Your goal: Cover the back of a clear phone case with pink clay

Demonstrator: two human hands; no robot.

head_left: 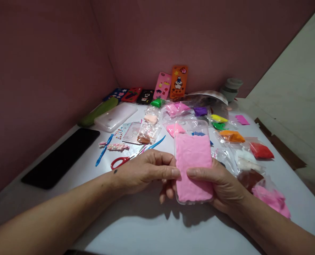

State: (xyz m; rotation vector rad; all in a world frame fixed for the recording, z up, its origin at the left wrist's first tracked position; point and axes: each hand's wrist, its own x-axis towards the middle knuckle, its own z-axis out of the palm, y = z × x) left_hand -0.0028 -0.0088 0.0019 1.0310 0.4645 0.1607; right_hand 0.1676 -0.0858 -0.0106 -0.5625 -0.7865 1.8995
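A clear phone case (191, 126) is held up over the white table, its back covered from the bottom to most of the way up by a layer of pink clay (193, 152). The clay's edges look wavy and its surface slightly uneven. My left hand (152, 170) pinches the case's left edge, thumb against the clay's border. Gripping from the right, my right hand (224, 180) lays its thumb flat on the clay while its fingers are hidden behind the case. Red-handled scissors (120, 162) lie just beyond my left hand, partly covered by it.
Bags of coloured clay, including orange (232, 136), red (261, 150) and pink (271, 200), lie at the right. Blue modelling tools (104, 150) and a black phone-like slab (63, 157) are at the left. Decorated phone cases (179, 81) lean on the back wall near a grey pot (232, 88).
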